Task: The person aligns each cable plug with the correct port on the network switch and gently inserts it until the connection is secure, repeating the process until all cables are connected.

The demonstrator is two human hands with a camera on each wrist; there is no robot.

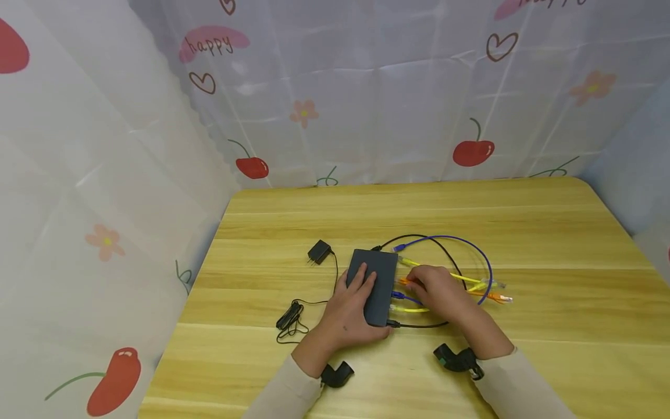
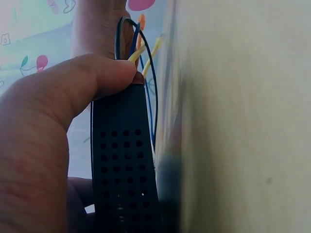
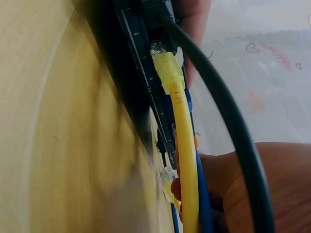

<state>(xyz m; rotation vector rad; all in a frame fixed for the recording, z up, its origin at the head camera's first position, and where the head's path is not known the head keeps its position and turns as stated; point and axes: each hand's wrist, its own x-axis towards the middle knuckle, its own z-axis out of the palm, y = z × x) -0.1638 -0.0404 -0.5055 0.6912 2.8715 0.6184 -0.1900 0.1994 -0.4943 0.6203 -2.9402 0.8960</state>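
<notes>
A flat black network switch [image 1: 384,265] is held at the middle of the table. My left hand [image 1: 345,317] grips it, fingers spread over its top and thumb at the near end; the left wrist view shows the thumb [image 2: 109,75] by the vented side. My right hand [image 1: 439,291] pinches an orange network cable [image 1: 494,297] at the switch's right side, its plug mostly hidden by the fingers. Nearer me on that side are a blue plug [image 1: 399,295], a yellow cable [image 1: 416,310] and a black cable [image 1: 424,326]. A clear-ended yellow plug [image 3: 167,70] sits at a port.
A second yellow cable [image 1: 405,261] and a long blue cable [image 1: 489,265] loop on the right, their plugs by the switch's far corner. A black power adapter [image 1: 319,251] and a bundled black cord [image 1: 290,317] lie to the left. A patterned curtain [image 1: 377,105] hangs behind the table.
</notes>
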